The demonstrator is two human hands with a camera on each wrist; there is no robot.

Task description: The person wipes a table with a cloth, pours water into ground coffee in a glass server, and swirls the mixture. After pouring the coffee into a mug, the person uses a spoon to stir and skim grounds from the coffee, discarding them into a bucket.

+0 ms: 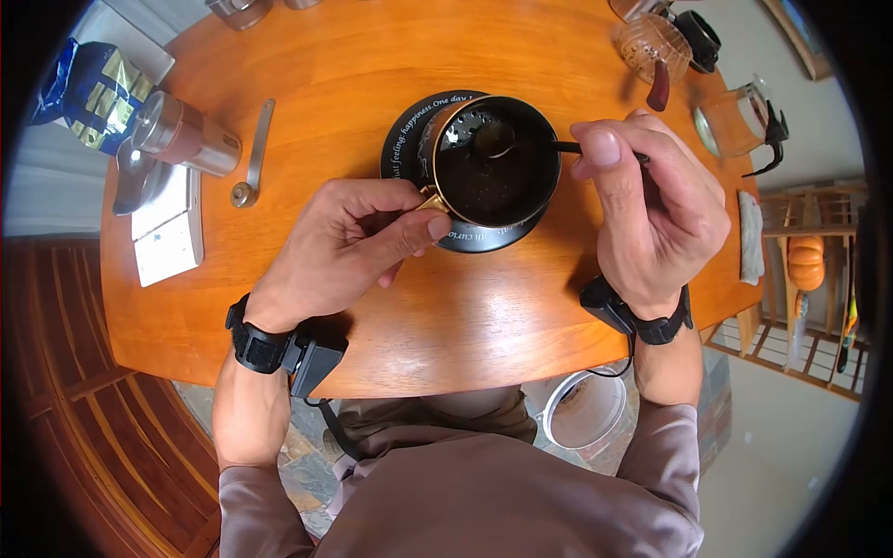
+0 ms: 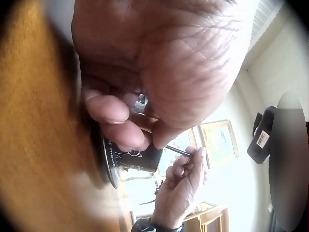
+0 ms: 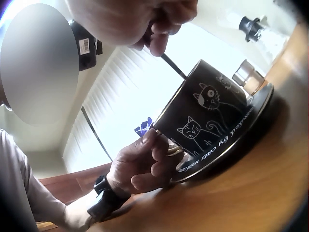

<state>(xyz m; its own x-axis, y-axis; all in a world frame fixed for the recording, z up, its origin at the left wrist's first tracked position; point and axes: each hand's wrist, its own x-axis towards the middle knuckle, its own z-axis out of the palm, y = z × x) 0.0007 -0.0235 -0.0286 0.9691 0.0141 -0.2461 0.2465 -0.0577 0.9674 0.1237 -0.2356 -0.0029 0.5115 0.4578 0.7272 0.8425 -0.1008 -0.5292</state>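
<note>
A black mug (image 3: 205, 113) with white cat drawings and a gold rim stands on a black saucer (image 1: 402, 139) that carries white lettering. Dark liquid (image 1: 484, 191) with small bubbles fills part of it. My left hand (image 1: 335, 242) pinches the mug's gold handle (image 1: 433, 202) between thumb and fingers. With thumb and fingers my right hand (image 1: 660, 205) holds the dark handle of a spoon (image 1: 566, 146) over the mug's right rim. The spoon's bowl (image 1: 494, 140) shows inside the mug, at the liquid.
At the left are a cylindrical grinder (image 1: 197, 139), a long-handled scoop (image 1: 259, 153), a blue bag (image 1: 107, 98) and a white box (image 1: 169, 244). Glassware (image 1: 651, 51) and a glass carafe (image 1: 730, 121) stand far right, with a folded cloth (image 1: 750, 237) nearer. A bucket (image 1: 584, 414) sits below the table edge.
</note>
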